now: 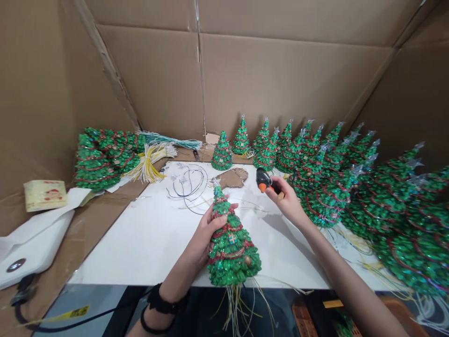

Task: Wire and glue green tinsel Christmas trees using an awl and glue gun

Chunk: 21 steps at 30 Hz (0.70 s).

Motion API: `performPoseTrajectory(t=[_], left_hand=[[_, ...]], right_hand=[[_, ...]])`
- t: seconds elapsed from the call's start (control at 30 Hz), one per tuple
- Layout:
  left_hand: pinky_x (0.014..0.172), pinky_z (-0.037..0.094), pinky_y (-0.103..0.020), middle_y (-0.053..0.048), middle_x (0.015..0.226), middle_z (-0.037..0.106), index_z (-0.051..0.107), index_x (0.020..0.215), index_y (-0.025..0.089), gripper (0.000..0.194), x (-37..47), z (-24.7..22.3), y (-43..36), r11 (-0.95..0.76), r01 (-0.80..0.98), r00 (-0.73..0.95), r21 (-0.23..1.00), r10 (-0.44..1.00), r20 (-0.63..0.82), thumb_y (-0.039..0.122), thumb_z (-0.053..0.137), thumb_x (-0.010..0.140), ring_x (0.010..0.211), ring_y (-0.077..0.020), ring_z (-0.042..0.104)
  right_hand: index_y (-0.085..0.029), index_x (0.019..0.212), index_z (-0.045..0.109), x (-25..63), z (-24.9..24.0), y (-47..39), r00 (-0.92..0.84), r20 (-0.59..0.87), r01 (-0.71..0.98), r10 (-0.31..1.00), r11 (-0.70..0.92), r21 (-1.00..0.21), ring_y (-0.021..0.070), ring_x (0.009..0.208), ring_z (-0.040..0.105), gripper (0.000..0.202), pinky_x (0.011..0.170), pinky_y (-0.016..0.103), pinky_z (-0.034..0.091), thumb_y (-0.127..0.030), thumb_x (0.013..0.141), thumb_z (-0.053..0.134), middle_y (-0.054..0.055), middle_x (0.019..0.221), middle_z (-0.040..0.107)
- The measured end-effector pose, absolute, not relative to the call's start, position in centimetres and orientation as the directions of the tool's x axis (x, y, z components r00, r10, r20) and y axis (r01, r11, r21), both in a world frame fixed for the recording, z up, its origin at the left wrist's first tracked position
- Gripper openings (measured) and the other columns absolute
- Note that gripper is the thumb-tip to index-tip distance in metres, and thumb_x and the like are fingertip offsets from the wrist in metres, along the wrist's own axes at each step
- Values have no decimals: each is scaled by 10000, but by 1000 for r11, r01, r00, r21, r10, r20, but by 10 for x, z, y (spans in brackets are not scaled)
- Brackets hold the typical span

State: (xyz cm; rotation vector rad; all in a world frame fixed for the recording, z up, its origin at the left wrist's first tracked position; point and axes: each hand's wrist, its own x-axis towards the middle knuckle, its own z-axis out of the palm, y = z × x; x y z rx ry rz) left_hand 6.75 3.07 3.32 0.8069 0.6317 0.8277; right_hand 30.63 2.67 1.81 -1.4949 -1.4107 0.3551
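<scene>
Broad black wristband on left wrist, slimmer black band (higher up the arm), bare hands

Free board leftward, dense trees rightward

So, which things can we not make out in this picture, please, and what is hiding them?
All in the head view:
Held tree: its underside, hidden by its own branches.
Left hand: parts of its fingers, hidden behind that tree.
Black-and-orange tool: its grip, mostly covered by the right hand.
Yellow packet: its lettering, too small and blurred to read.
Tree at far right: cut off by the picture's right edge.
</scene>
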Motion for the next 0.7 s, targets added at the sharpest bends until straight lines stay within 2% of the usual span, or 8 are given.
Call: performPoseTrajectory(t=[0.13, 0.27, 0.33, 0.43, 0.53, 0.7], left_hand=[[644, 530, -254, -62, 973, 677, 510, 1243, 187, 608, 72, 36, 22, 403, -271, 472, 874, 847, -244, 328, 770, 711, 744, -163, 644], [764, 540, -328, -62, 1011, 678, 455, 1311, 226, 679, 78, 43, 16, 340, -169, 478, 925, 849, -225, 389, 765, 729, 881, -231, 669], [833, 527, -361, -86, 1127, 662, 421, 1355, 234, 754, 79, 41, 17, 294, -142, 510, 945, 840, -185, 391, 779, 711, 1008, -281, 647], [940, 483, -373, -97, 1280, 603, 363, 1417, 239, 826, 79, 34, 21, 223, -133, 542, 966, 832, -118, 396, 775, 718, 1172, -312, 569], [976, 462, -377, -99, 1288, 598, 338, 1441, 231, 832, 79, 25, 22, 210, -143, 521, 967, 847, -107, 419, 751, 744, 1194, -315, 554], [930, 490, -341, -112, 1291, 604, 268, 1477, 226, 895, 81, 21, 20, 224, -161, 515, 961, 850, -112, 387, 755, 744, 1159, -298, 579]], right_hand=[[-247, 1023, 383, 305, 13, 21, 345, 536, 610, 771, 250, -752, 167, 742, 463, 344, 678, 293, 415, -417, 771, 544, 4, 870, 464], [-238, 1028, 400, 306, 10, 18, 388, 603, 686, 697, 219, -694, 206, 814, 447, 404, 744, 352, 395, -350, 689, 590, 27, 916, 466], [-229, 1059, 427, 305, 11, 18, 377, 648, 777, 662, 155, -610, 225, 823, 449, 429, 750, 369, 376, -342, 681, 597, 44, 922, 504], [-222, 1089, 438, 304, 14, 17, 288, 736, 906, 613, 75, -417, 240, 824, 473, 427, 775, 383, 352, -353, 706, 572, 55, 920, 546], [-222, 1055, 439, 306, 16, 17, 215, 785, 949, 581, 65, -308, 243, 810, 502, 369, 778, 376, 328, -359, 729, 544, 50, 897, 549], [-223, 966, 449, 307, 18, 16, 194, 794, 964, 576, 37, -263, 243, 759, 506, 269, 754, 357, 294, -369, 754, 527, 29, 813, 511]])
